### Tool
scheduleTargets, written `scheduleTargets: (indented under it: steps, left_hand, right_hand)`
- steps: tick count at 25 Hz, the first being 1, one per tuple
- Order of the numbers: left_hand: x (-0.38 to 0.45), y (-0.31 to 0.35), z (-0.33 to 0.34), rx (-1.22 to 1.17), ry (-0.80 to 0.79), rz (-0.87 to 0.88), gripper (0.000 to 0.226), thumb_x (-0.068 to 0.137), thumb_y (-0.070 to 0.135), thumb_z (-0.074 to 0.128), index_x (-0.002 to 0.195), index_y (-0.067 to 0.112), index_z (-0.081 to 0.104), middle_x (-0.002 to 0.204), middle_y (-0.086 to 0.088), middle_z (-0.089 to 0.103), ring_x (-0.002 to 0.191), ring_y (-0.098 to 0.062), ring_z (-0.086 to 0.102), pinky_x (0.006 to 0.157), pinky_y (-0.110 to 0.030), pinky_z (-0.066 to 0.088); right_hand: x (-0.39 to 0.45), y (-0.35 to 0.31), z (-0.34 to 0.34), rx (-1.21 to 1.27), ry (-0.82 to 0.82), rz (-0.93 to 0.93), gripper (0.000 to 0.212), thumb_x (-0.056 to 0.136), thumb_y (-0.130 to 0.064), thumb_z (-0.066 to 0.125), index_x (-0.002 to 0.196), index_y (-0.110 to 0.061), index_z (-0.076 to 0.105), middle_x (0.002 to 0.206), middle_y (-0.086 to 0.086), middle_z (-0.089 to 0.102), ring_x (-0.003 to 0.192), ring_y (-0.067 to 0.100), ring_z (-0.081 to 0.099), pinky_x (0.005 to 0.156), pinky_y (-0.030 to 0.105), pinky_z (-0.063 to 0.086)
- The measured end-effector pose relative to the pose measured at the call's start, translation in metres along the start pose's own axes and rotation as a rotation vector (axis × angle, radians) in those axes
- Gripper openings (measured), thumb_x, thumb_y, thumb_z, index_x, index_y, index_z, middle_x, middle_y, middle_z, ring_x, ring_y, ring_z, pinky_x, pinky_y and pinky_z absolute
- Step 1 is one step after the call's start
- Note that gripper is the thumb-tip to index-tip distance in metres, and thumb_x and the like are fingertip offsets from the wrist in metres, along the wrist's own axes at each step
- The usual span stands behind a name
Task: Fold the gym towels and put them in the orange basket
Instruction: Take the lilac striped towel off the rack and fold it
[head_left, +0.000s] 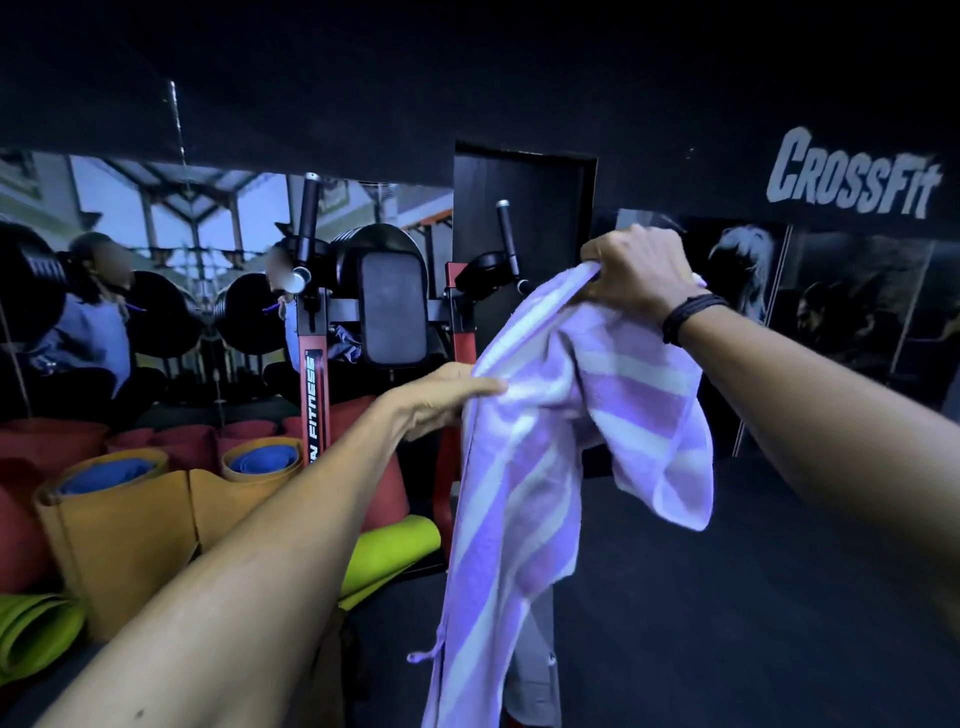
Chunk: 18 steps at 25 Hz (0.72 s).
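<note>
A purple-and-white striped gym towel (524, 499) hangs in front of me, held up in the air. My right hand (636, 270) grips its top edge, fingers curled round a bunched corner; a black band sits on that wrist. Lower and to the left, my left hand (441, 397) pinches the towel's left edge with the thumb on top. The towel's long lower part droops straight down towards the floor, and a second fold hangs to the right. No orange basket is in view.
A red-and-black gym machine (384, 312) with a padded back stands right behind the towel. Rolled mats, orange (119, 525), red and lime green (395, 545), are stacked at the left under a wall mirror. Dark floor (753, 597) lies to the right.
</note>
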<state>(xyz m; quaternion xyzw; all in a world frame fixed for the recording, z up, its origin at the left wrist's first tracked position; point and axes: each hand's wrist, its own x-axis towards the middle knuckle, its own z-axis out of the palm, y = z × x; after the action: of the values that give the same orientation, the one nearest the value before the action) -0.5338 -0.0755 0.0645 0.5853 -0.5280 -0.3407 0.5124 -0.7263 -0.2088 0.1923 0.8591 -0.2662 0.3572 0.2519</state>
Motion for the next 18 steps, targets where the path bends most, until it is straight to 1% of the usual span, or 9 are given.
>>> scheduleTargets:
  steps: [2, 4, 7, 8, 10, 11, 13, 15, 18]
  left_hand:
    - [0.001, 0.011, -0.002, -0.162, 0.079, 0.038, 0.015, 0.091, 0.02, 0.063, 0.1, 0.008, 0.067, 0.09, -0.007, 0.073, 0.074, -0.014, 0.07, 0.07, -0.025, 0.055]
    - [0.005, 0.022, -0.006, -0.233, 0.147, 0.082, 0.014, 0.095, 0.016, 0.056, 0.102, 0.008, 0.065, 0.085, -0.004, 0.074, 0.071, -0.011, 0.07, 0.072, -0.025, 0.056]
    - [0.014, 0.034, -0.018, -0.339, 0.242, 0.099, 0.017, 0.097, 0.018, 0.052, 0.104, 0.007, 0.064, 0.084, -0.004, 0.073, 0.07, -0.012, 0.07, 0.073, -0.027, 0.057]
    - [0.016, 0.037, -0.023, -0.366, 0.275, 0.092, 0.02, 0.097, 0.021, 0.052, 0.107, 0.007, 0.063, 0.088, -0.007, 0.072, 0.071, -0.014, 0.069, 0.075, -0.029, 0.056]
    - [0.021, 0.042, -0.031, -0.418, 0.338, 0.078, 0.024, 0.097, 0.026, 0.05, 0.108, 0.008, 0.063, 0.094, -0.009, 0.069, 0.074, -0.016, 0.067, 0.073, -0.03, 0.055]
    - [0.023, 0.044, -0.036, -0.433, 0.374, 0.081, 0.025, 0.097, 0.028, 0.049, 0.108, 0.01, 0.064, 0.095, -0.009, 0.068, 0.076, -0.017, 0.067, 0.072, -0.03, 0.054]
    - [0.025, 0.05, -0.044, -0.455, 0.444, 0.106, 0.024, 0.097, 0.029, 0.048, 0.105, 0.014, 0.066, 0.097, -0.009, 0.068, 0.081, -0.02, 0.065, 0.07, -0.028, 0.052]
    - [0.025, 0.056, -0.051, -0.516, 0.485, 0.116, 0.026, 0.097, 0.031, 0.048, 0.109, 0.016, 0.066, 0.103, -0.009, 0.069, 0.085, -0.022, 0.065, 0.069, -0.027, 0.053]
    - [0.022, 0.064, -0.056, -0.59, 0.513, 0.102, 0.023, 0.099, 0.033, 0.046, 0.1, 0.019, 0.063, 0.093, -0.007, 0.069, 0.077, -0.02, 0.065, 0.061, -0.025, 0.053]
  right_hand:
    - [0.003, -0.004, 0.009, 0.046, -0.026, 0.068, 0.021, 0.077, -0.036, 0.07, 0.079, -0.019, 0.058, 0.09, 0.011, 0.064, 0.091, 0.037, 0.057, 0.068, 0.036, 0.039]
    - [0.003, -0.008, 0.02, -0.007, -0.085, 0.133, 0.04, 0.074, -0.028, 0.076, 0.106, -0.015, 0.055, 0.107, 0.014, 0.056, 0.098, 0.037, 0.051, 0.076, 0.04, 0.039]
    - [-0.01, -0.019, 0.029, 0.093, -0.02, 0.219, 0.022, 0.08, -0.018, 0.065, 0.098, -0.01, 0.052, 0.098, 0.019, 0.056, 0.088, 0.04, 0.058, 0.066, 0.037, 0.039]
    - [-0.017, -0.023, 0.031, 0.23, -0.104, 0.261, 0.012, 0.085, -0.022, 0.06, 0.085, -0.01, 0.055, 0.087, 0.018, 0.06, 0.081, 0.038, 0.063, 0.061, 0.033, 0.04]
    - [-0.032, -0.032, 0.035, 0.605, -0.587, 0.364, 0.043, 0.091, -0.046, 0.058, 0.069, -0.01, 0.058, 0.062, 0.01, 0.065, 0.055, 0.022, 0.066, 0.048, 0.022, 0.045]
    - [-0.039, -0.036, 0.039, 0.738, -0.891, 0.381, 0.057, 0.088, -0.061, 0.054, 0.074, -0.006, 0.062, 0.064, 0.01, 0.069, 0.052, 0.018, 0.066, 0.048, 0.022, 0.05]
    - [-0.053, -0.041, 0.057, 0.825, -1.286, 0.322, 0.075, 0.074, -0.072, 0.054, 0.102, -0.004, 0.062, 0.095, 0.018, 0.072, 0.075, 0.027, 0.071, 0.071, 0.035, 0.059]
    - [-0.07, -0.049, 0.086, 0.795, -1.388, 0.271, 0.076, 0.068, -0.063, 0.067, 0.121, -0.011, 0.051, 0.112, 0.018, 0.063, 0.088, 0.031, 0.066, 0.088, 0.044, 0.056]
    - [-0.088, -0.072, 0.126, 1.044, -1.227, 0.328, 0.048, 0.082, -0.04, 0.073, 0.117, -0.015, 0.051, 0.1, 0.009, 0.061, 0.076, 0.02, 0.064, 0.074, 0.038, 0.056]
